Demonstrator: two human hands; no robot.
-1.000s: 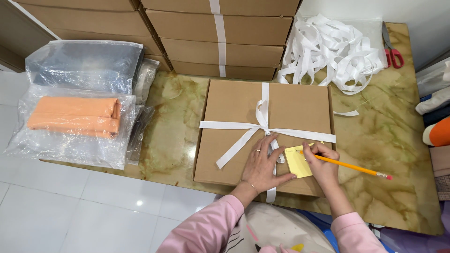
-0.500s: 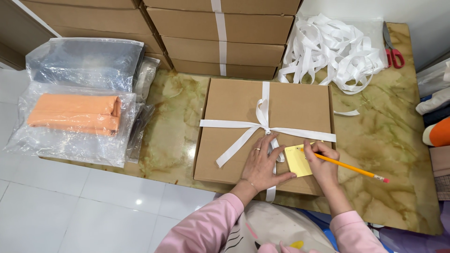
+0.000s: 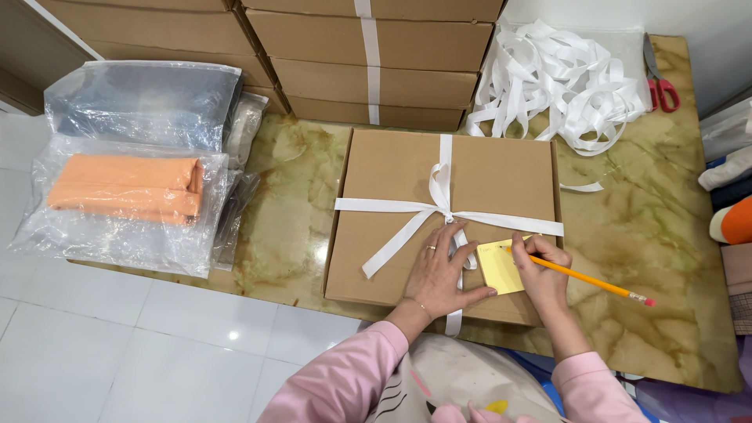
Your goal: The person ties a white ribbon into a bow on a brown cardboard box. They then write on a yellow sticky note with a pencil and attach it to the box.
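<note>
On cardboard box (image 3: 392,211), left hand (image 3: 440,276) still flat, right hand (image 3: 542,270) keeps pencil (image 3: 583,280) on yellow note (image 3: 501,266)

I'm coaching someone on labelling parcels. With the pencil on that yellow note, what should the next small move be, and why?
Probably write across the yellow sticky note with the pencil. The right hand holds the pencil with its tip at the note's upper edge, the left hand lies flat on the ribbon-tied cardboard box beside the note, steadying it, and the note looks blank.

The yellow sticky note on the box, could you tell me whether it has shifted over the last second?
No. The yellow sticky note stays beside the white ribbon under the box's bow.
</note>
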